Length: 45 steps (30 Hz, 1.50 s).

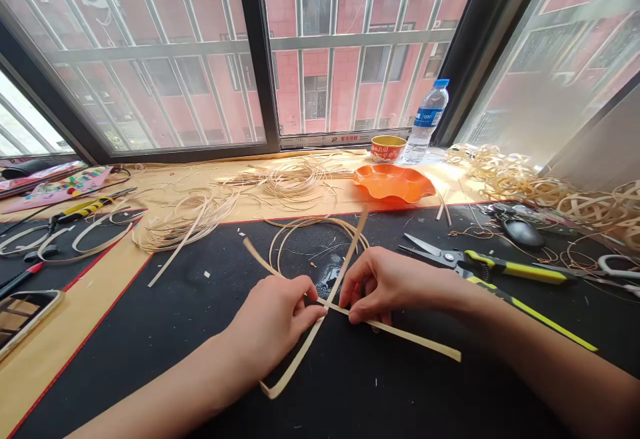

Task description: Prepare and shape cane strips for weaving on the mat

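Observation:
Two pale flat strips, which look like bamboo or rattan, cross each other over the black mat (165, 332). One strip (415, 339) runs from upper left to lower right; the other strip (300, 355) slants from upper right down to a bent end at lower left. My left hand (280, 312) pinches the strips just left of the crossing. With thumb and fingers, my right hand (375, 285) grips the lower-right strip just right of the crossing. Behind the hands lies a loose ring of thin cane (287, 232), beside a wet patch on the mat.
Pruning shears (480, 265) lie open at right, near a tangle of strips (590, 192). An orange wavy dish (393, 184), a red tin (387, 150) and a water bottle (427, 122) stand by the window. Cane coils (190, 222), pliers (83, 211) and a phone (25, 319) are leftward.

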{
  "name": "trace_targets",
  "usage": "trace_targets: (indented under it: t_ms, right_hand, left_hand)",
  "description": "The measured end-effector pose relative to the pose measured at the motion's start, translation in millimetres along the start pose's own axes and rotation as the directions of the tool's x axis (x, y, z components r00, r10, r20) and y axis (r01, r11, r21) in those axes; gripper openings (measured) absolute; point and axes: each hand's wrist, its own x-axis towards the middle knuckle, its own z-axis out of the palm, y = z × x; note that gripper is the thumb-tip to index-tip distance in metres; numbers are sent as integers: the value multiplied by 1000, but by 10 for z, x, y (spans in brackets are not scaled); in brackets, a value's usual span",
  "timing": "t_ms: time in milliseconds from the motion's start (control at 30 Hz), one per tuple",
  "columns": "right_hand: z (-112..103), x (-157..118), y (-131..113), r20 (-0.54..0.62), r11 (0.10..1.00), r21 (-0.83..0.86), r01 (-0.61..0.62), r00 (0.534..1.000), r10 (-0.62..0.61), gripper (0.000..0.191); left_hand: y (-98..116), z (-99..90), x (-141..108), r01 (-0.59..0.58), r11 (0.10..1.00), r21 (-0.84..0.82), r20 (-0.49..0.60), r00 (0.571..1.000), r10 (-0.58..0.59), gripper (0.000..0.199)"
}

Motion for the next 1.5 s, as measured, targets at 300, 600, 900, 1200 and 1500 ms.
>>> trace_targets:
  t_ms: [300, 600, 900, 1200, 1500]
  right_hand:
    - [17, 2, 6, -52, 998, -63, 20, 998, -24, 19]
    - [41, -17, 9, -81, 986, -147, 73, 993, -86, 16]
    - [-125, -128, -135, -390, 905, 146, 399, 864, -318, 26]
    - [-465, -56, 76, -863, 948, -319, -24, 421, -280, 17]
    - [-431, 102, 203, -757, 913, -406, -30, 571, -318, 19]
  left_hand:
    - [-68, -83, -10, -556, 816, 156, -30, 823, 567, 39]
    - [-88, -80, 3, -602, 765, 227, -16, 784, 621, 44]
    - [-26, -34, -55, -577, 786, 223, -342, 708, 617, 17]
    - [8, 60, -8, -441, 853, 280, 72, 895, 439, 31]
    - [9, 36, -25, -285, 959, -3, 46, 958, 285, 5]
